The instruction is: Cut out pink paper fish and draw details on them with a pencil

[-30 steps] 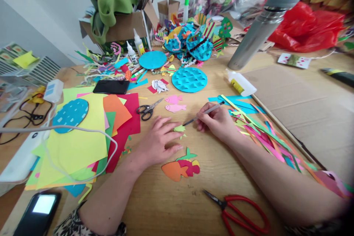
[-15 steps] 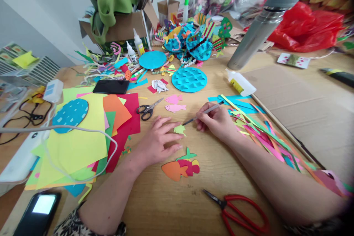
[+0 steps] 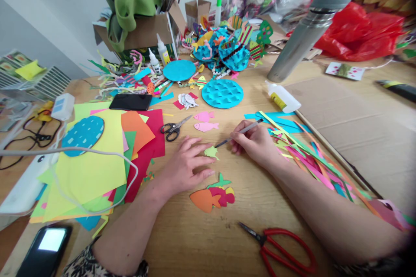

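Observation:
My right hand (image 3: 251, 140) is closed around a slim grey pen (image 3: 238, 133), its tip at the upper right edge of a small light-green paper fish (image 3: 211, 152). Fingers spread, my left hand (image 3: 186, 165) lies flat on the wood, with fingertips at the green fish's left side. Just beyond are two pink paper fish (image 3: 206, 127) with drawn lines on them. Nearer to me, an orange paper fish (image 3: 201, 199) overlaps a red one (image 3: 224, 196), and a green cut-out (image 3: 221, 181) touches them.
Black-handled scissors (image 3: 172, 130) lie beyond my left hand, red-handled scissors (image 3: 276, 244) at the front. Coloured sheets (image 3: 94, 173) and a white cable are on the left. Paper strips (image 3: 312, 160), a glue bottle (image 3: 284, 98) and a steel flask (image 3: 297, 39) stand or lie on the right.

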Demonstrator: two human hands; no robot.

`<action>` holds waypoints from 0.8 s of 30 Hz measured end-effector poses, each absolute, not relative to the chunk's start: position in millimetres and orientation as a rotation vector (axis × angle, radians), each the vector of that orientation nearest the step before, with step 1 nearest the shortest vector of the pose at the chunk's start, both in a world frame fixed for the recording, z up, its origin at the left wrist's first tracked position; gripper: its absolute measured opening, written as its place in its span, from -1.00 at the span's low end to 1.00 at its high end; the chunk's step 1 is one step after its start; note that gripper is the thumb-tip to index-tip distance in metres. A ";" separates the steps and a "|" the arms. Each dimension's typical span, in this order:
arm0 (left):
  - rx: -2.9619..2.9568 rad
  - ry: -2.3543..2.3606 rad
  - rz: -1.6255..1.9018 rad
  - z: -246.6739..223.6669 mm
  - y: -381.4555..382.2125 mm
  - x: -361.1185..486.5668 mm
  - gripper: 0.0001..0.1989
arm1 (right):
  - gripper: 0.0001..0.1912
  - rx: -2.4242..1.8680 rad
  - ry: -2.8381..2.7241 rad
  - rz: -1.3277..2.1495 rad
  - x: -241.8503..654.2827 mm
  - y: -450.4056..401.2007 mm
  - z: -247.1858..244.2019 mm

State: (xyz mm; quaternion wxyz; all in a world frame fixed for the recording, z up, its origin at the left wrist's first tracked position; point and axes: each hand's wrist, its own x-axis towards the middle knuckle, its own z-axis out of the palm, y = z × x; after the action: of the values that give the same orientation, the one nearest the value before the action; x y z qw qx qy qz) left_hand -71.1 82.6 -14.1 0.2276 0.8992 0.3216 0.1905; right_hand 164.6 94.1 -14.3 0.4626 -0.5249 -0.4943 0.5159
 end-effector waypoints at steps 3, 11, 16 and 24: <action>2.478 0.891 0.519 -14.8 82.3 -71.6 -0.77 | -0.82 -1.305 -1.213 1.274 164.3 93.7 -12.9; 2.479 0.896 0.524 -14.5 81.9 -71.4 -0.78 | -0.82 -1.296 -1.213 1.267 164.5 93.3 -13.0; 2.485 0.888 0.523 -14.6 82.5 -71.0 -0.77 | -0.83 -1.299 -1.224 1.274 165.4 93.0 -13.0; 2.490 0.890 0.523 -14.9 81.7 -71.5 -0.77 | -0.83 -1.302 -1.210 1.266 163.9 92.9 -13.0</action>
State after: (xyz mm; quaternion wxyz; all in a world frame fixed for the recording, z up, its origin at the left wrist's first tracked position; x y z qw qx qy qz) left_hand -71.5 81.7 -14.9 0.2213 0.9009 0.3220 0.1892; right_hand 163.9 92.9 -13.0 0.4614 -0.5294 -0.4919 0.5146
